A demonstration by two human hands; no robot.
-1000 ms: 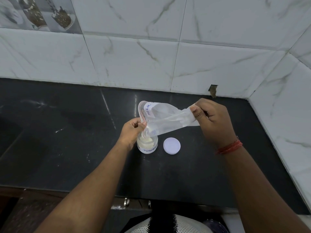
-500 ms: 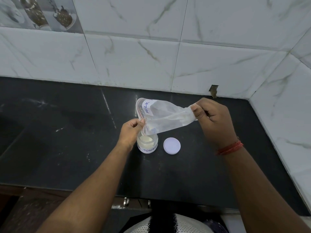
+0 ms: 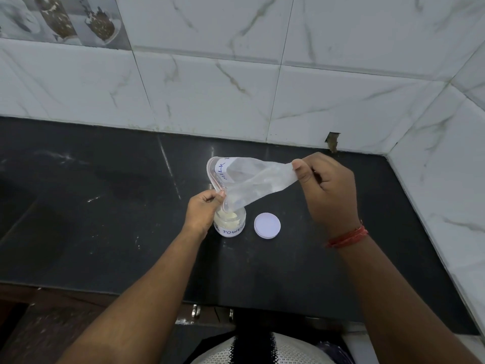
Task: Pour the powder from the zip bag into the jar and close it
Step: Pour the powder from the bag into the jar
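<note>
White lid [image 3: 267,225] lies just beside jar [image 3: 231,224] on black counter [image 3: 105,219]

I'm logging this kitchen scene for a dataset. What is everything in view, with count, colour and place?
zip bag: 1, clear with a white "MILK" label, held tilted over the jar, mouth down
jar: 1, clear with a white label, on the countertop, open, pale powder inside
lid: 1, white, flat on the countertop right of the jar
countertop: 1, black
wall tiles: many, white marbled, behind and right
left hand: pinches the bag's mouth at the jar
right hand: holds up the bag's bottom end; red thread on the wrist
</note>
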